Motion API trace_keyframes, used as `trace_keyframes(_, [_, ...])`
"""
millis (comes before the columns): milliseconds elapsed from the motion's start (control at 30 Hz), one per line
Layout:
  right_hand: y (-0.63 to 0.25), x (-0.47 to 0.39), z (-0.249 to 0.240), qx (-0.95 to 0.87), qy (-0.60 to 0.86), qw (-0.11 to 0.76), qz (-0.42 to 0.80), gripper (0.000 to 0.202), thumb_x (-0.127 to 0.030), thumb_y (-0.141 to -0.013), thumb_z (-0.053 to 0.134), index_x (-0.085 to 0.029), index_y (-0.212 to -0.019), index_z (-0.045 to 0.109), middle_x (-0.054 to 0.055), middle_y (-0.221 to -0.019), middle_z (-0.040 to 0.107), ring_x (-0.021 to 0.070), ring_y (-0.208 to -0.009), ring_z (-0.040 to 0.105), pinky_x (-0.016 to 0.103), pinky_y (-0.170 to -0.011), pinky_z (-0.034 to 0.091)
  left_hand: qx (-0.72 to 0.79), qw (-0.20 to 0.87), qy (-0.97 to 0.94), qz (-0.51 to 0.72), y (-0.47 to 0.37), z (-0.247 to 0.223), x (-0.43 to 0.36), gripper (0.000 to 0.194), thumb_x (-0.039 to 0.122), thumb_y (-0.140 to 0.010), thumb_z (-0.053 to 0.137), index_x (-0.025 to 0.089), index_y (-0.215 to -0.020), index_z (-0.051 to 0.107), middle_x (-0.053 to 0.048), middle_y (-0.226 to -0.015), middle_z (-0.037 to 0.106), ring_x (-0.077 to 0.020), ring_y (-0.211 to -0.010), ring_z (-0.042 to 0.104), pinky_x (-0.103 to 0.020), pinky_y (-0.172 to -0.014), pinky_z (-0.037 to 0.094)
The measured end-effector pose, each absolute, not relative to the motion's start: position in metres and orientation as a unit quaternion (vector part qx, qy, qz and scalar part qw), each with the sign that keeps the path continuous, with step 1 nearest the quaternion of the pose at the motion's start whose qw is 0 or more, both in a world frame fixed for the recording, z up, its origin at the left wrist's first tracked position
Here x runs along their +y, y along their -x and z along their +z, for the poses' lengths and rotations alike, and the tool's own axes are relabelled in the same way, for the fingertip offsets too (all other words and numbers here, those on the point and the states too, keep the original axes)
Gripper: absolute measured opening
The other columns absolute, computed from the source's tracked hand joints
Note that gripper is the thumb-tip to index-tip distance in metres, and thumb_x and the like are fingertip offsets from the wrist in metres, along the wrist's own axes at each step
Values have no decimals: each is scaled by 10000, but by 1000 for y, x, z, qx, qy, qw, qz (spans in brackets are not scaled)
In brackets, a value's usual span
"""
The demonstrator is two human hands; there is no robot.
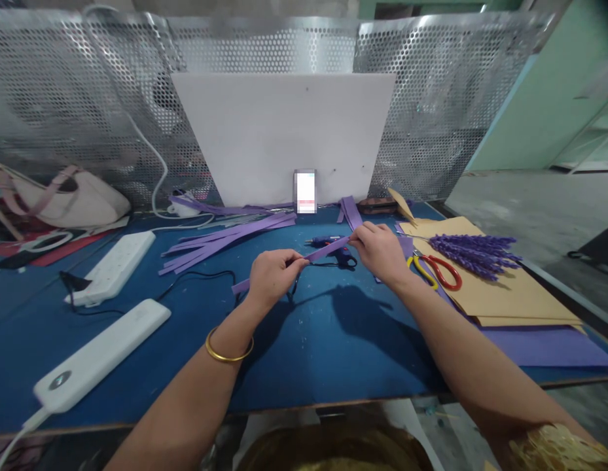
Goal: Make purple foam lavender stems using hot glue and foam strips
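Between my two hands a narrow purple paper strip (pixel 328 249) is stretched above the blue table. My left hand (pixel 277 275) pinches it near the middle of the view, and a tail of the strip sticks out left of the wrist. The fingers of my right hand (pixel 377 248) are closed on its other end. Behind the strip lies a dark blue glue gun (pixel 328 241), partly hidden by it. More purple strips (pixel 230 242) lie fanned out to the left, and a folded purple bundle (pixel 351 212) rests behind my right hand.
Right of my right hand lie red-and-yellow-handled scissors (pixel 444 273), a purple lavender bunch (pixel 475 252) and tan paper sheets (pixel 514 301). White power strips (pixel 102 353) with cables are at left, near a pale handbag (pixel 68 196). A phone (pixel 305 191) leans against a white board (pixel 284 131).
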State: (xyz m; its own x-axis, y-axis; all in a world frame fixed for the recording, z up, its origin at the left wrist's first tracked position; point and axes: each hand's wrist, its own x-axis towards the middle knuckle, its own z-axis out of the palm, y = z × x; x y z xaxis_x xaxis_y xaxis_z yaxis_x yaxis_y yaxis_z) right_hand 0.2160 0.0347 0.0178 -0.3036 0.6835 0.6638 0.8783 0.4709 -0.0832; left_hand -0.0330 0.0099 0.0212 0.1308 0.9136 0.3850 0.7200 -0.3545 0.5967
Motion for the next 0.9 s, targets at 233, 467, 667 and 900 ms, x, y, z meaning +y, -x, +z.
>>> trace_keyframes(233, [-222,37,19,-762,523,347,-162,159,-181,-936,527,-197,-802,610,83,-871,676,224,-763,575,351,-783,373,558,120,-746,344,32,21,10,176,357,-814,665,253,-756,795,2,-603,694,-172,-594,587,-287,-577,320])
trace_keyframes(467, [-230,39,22,-736,548,357,-174,151,-196,-920,541,-200,-789,616,84,-868,680,231,-770,588,356,-761,376,567,120,-735,353,36,20,13,191,415,-807,678,277,-732,787,17,-519,637,-169,-538,567,-287,-522,306])
trace_keyframes(667, [-234,38,28,-686,594,412,-80,114,-233,-861,604,-205,-751,611,61,-827,671,219,-748,588,332,-679,371,607,-5,-622,494,58,26,23,180,354,-789,741,258,-938,772,-49,-938,767,-252,-888,671,-351,-773,479])
trace_keyframes(900, [-201,28,17,-643,535,496,233,147,-315,-775,657,-208,-687,607,-21,-591,611,151,-570,536,278,-571,388,487,343,-500,629,42,18,26,480,502,-749,763,147,-1070,726,-127,-1100,734,-217,-921,691,-300,-753,527])
